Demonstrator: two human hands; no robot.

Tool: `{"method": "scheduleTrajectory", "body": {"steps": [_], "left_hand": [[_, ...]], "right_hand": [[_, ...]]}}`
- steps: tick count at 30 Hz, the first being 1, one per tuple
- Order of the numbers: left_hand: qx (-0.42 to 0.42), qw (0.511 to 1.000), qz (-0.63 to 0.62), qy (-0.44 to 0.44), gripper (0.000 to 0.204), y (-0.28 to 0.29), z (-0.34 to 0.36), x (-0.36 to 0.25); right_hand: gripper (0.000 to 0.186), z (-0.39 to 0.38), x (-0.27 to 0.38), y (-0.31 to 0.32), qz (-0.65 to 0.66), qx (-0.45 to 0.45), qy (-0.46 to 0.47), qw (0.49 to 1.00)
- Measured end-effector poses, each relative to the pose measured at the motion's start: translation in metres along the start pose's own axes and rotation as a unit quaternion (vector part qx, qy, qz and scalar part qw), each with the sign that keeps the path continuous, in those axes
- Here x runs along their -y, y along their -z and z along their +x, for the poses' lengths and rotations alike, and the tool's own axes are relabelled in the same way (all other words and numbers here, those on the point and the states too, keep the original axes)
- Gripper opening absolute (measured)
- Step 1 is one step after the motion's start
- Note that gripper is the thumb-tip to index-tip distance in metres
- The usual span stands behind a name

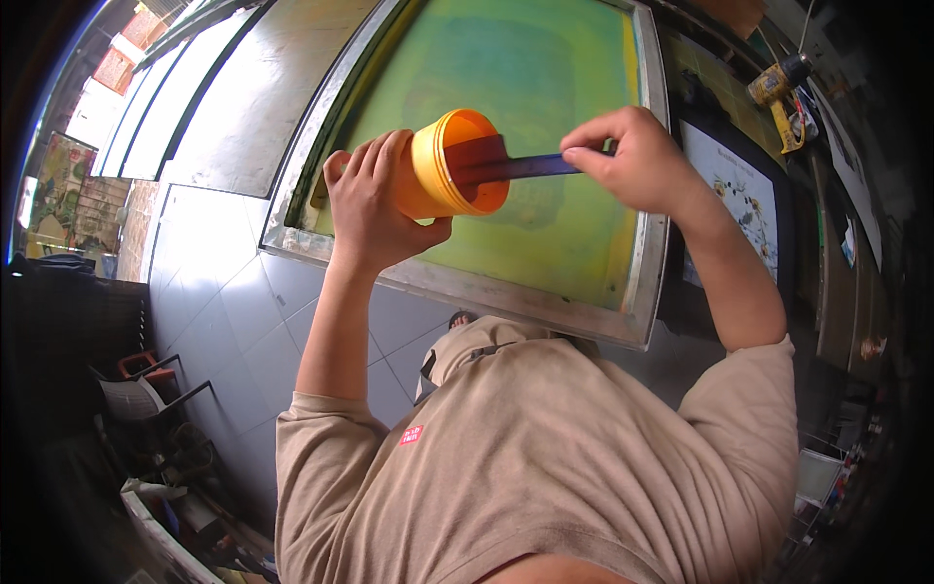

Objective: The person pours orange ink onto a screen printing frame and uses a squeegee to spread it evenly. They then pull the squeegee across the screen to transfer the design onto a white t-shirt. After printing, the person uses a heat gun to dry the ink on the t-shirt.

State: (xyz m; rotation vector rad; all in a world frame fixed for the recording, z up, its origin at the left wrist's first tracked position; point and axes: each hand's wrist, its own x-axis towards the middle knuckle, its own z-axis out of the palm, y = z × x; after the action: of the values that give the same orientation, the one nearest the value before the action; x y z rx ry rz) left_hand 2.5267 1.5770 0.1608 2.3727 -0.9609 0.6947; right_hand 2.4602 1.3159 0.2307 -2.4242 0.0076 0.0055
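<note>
My left hand [377, 200] is wrapped round a yellow-orange plastic tub [428, 175], which is tipped on its side with its mouth facing right. Dark reddish-brown stuff shows inside, though its depth is hidden. Between the thumb and fingers of my right hand [628, 161] is the end of a dark blue flat stick [540, 166], like a spatula; its other end reaches into the tub. Both are held above a screen printing frame [516, 299] with pale metal edges and yellow-green mesh [564, 248], stained bluish toward the far middle.
A dark board with a white printed sheet [735, 190] lies right of the frame. Farther right is a yellow and black tool [778, 83], perhaps a heat gun. Flat metal-looking panels [258, 92] stand at the far left. A dark chair [141, 394] is on the tiled floor [238, 302].
</note>
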Motion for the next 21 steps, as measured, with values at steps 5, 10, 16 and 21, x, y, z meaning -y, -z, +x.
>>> {"method": "scheduleTrajectory", "body": {"steps": [5, 10, 16, 21], "left_hand": [[-0.009, 0.999, 0.018, 0.028, 0.076, 0.003, -0.005, 0.011], [-0.016, 0.998, 0.038, 0.042, 0.076, 0.005, -0.015, 0.029], [-0.029, 0.996, 0.033, 0.081, 0.076, 0.006, -0.024, 0.038], [-0.034, 0.995, 0.028, 0.086, 0.076, 0.006, -0.023, 0.039]], "right_hand": [[0.02, -0.009, -0.03, 0.019, 0.106, 0.02, -0.087, 0.99], [0.018, -0.036, -0.076, 0.04, 0.15, -0.029, -0.135, 0.979], [0.015, -0.069, -0.124, 0.026, 0.008, -0.053, -0.162, 0.985], [0.016, -0.082, -0.125, 0.023, -0.061, -0.04, -0.172, 0.982]]}}
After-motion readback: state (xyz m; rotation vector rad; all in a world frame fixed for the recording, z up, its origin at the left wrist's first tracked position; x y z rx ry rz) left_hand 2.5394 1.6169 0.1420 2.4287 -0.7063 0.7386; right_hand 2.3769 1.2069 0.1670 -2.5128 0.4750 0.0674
